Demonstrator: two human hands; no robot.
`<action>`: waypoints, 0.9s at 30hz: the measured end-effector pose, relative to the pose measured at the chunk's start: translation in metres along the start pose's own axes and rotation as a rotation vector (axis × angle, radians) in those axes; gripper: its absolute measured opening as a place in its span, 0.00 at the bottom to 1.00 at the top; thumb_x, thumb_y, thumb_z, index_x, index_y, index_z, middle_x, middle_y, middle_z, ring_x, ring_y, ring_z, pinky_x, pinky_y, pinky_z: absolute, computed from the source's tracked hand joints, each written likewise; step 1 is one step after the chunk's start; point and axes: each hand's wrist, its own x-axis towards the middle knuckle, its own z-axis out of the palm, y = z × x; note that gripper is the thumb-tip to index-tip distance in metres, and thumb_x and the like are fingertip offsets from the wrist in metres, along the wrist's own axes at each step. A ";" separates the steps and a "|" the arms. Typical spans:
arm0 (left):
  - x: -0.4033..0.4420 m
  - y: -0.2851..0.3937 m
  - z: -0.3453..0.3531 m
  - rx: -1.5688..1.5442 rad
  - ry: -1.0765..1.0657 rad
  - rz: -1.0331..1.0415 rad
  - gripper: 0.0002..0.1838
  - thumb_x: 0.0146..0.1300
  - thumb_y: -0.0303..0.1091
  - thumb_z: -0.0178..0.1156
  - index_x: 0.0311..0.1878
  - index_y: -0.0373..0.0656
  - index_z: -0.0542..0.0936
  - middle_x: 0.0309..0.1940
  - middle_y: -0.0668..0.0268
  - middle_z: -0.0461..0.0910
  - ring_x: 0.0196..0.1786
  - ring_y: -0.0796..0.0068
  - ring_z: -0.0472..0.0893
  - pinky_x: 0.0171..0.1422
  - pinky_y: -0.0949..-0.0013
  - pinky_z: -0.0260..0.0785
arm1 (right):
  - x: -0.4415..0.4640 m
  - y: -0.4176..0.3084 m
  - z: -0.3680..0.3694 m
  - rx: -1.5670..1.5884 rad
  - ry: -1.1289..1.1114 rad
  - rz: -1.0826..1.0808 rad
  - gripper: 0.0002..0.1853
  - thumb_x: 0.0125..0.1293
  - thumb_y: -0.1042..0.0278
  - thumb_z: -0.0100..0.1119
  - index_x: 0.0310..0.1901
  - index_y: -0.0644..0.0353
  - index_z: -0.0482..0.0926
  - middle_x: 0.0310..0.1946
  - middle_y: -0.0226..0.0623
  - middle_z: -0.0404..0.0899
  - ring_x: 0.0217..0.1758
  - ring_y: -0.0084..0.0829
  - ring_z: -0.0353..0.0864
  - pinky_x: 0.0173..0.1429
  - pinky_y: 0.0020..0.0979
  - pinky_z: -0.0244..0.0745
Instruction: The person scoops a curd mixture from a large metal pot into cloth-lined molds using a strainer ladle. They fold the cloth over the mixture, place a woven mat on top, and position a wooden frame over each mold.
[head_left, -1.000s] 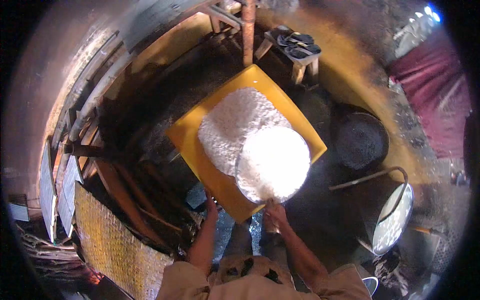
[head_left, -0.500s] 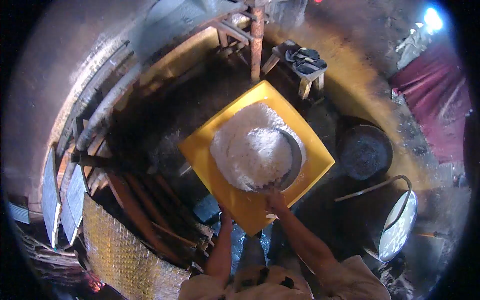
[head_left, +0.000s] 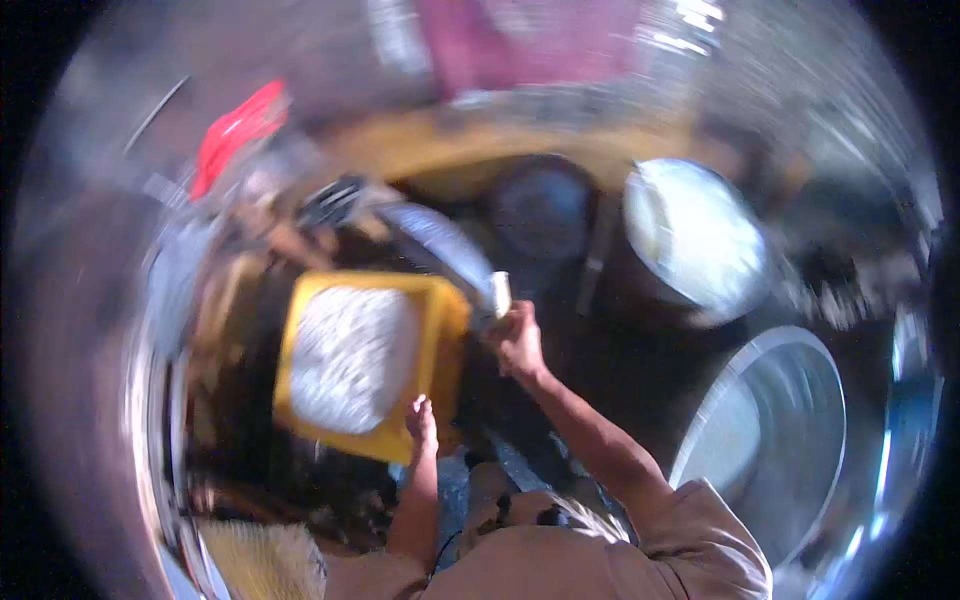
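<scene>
A yellow square tub (head_left: 455,320) stands left of centre, holding a heap of white loose material (head_left: 355,360); whether it is grain or flour I cannot tell. My left hand (head_left: 422,420) is closed at the tub's near right rim. Beyond the tub's right side, my right hand (head_left: 520,340) grips a shallow round pan (head_left: 440,245), which is tilted nearly edge-on and smeared by motion. A small pale piece (head_left: 501,294) shows by the right fingers, too blurred to name. The pan's inside is hidden.
At the far side sits a dark round vessel (head_left: 543,210). To its right is a large vessel with a bright white top (head_left: 695,235). A wide metal basin (head_left: 800,350) stands near my right side. A red thing (head_left: 240,130) and maroon cloth (head_left: 530,40) are further off.
My view has turned right, so the tub now appears further left. The pan has come up out of the white heap and swung right, tilted, in my right hand.
</scene>
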 end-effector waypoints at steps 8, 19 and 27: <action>-0.251 0.119 0.263 0.163 -0.903 0.050 0.16 0.62 0.42 0.51 0.48 0.43 0.75 0.39 0.71 0.76 0.39 0.77 0.73 0.42 0.72 0.64 | -0.202 0.168 -0.353 -0.048 0.400 0.075 0.22 0.49 0.65 0.63 0.45 0.66 0.71 0.36 0.51 0.77 0.40 0.42 0.78 0.44 0.39 0.71; -0.299 0.123 0.363 0.358 -0.929 0.009 0.33 0.68 0.52 0.33 0.66 0.34 0.52 0.66 0.56 0.53 0.67 0.62 0.55 0.71 0.62 0.43 | -0.441 0.585 -0.551 -0.260 1.290 0.886 0.12 0.56 0.73 0.54 0.43 0.65 0.74 0.31 0.39 0.78 0.32 0.37 0.77 0.36 0.36 0.72; -0.330 0.131 0.372 0.349 -0.584 -0.027 0.41 0.62 0.65 0.34 0.66 0.39 0.54 0.65 0.59 0.56 0.64 0.60 0.58 0.69 0.61 0.46 | -0.371 0.751 -0.509 -0.454 0.915 1.357 0.11 0.62 0.63 0.52 0.36 0.61 0.76 0.24 0.38 0.78 0.25 0.31 0.77 0.28 0.35 0.72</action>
